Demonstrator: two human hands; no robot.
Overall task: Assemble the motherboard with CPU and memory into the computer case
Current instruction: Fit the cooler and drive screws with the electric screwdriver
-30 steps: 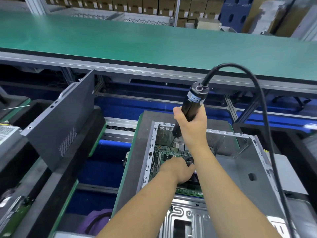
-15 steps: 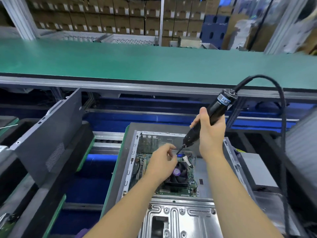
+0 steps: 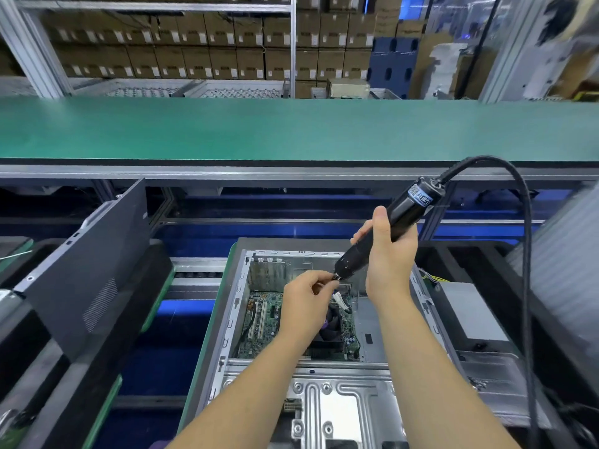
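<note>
The right hand (image 3: 387, 264) grips a black electric screwdriver (image 3: 385, 233), tilted with its tip down-left. The left hand (image 3: 306, 303) pinches at the screwdriver's bit; what it holds is too small to tell. Below both hands, the green motherboard (image 3: 264, 319) lies inside the open computer case (image 3: 238, 286).
</note>
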